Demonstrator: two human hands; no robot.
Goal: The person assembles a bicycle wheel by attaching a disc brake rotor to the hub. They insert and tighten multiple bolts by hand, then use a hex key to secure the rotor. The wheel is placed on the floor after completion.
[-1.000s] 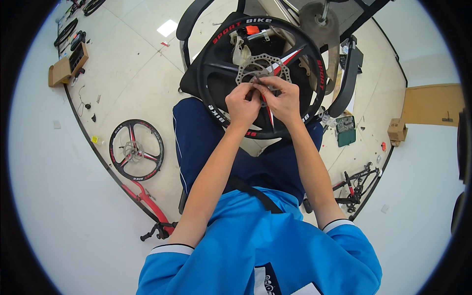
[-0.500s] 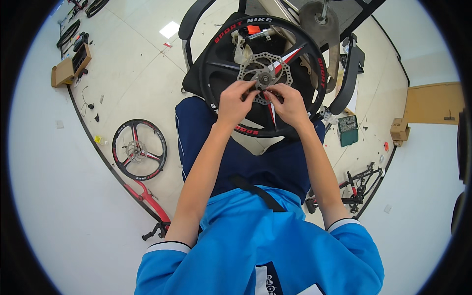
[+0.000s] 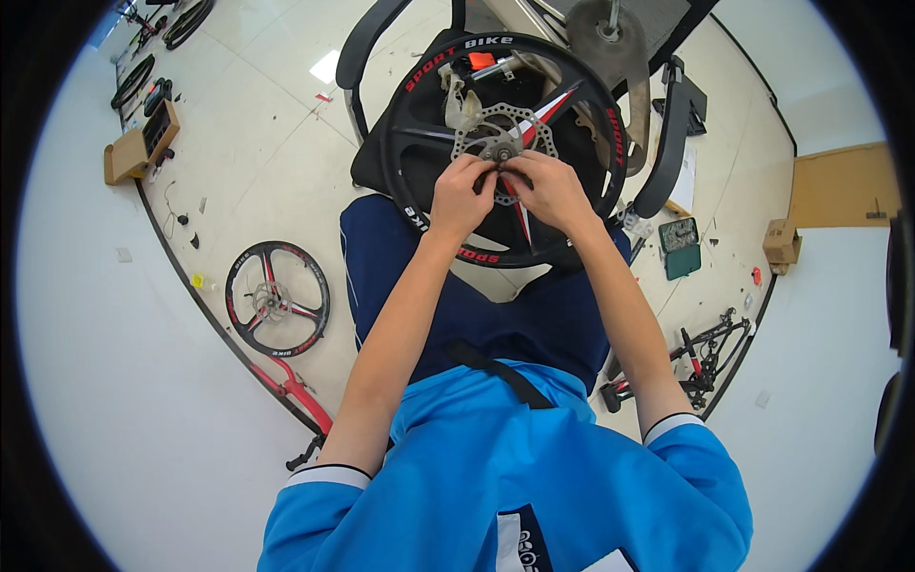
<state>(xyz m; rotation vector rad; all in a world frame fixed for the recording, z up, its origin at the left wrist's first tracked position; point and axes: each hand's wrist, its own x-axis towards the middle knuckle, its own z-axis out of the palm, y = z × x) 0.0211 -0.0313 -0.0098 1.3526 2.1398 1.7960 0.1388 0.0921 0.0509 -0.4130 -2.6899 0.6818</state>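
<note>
A black three-spoke bicycle wheel (image 3: 406, 129) with red and white trim lies across a black chair seat in front of my knees. At its centre is a perforated metal brake disc (image 3: 544, 143) with a hub axle in the middle. My left hand (image 3: 463, 195) and my right hand (image 3: 551, 191) meet at the near side of the hub, fingertips pinched close together over the disc's edge. Whatever the fingers hold is too small or too covered to make out. A crumpled clear plastic bag (image 3: 464, 107) sits by the disc's upper left.
Chair armrests (image 3: 660, 157) flank the wheel. Left on the floor lie another three-spoke wheel (image 3: 242, 297) and a red frame piece (image 3: 294, 389). To the right are a green case (image 3: 681, 262) of small parts, a black bicycle frame (image 3: 701, 357) and a cardboard box (image 3: 782, 242).
The view has shifted slightly, so the wheel appears a little further left. Both hands stay at the hub, my right fingers now nearer to the axle and closer to my left ones.
</note>
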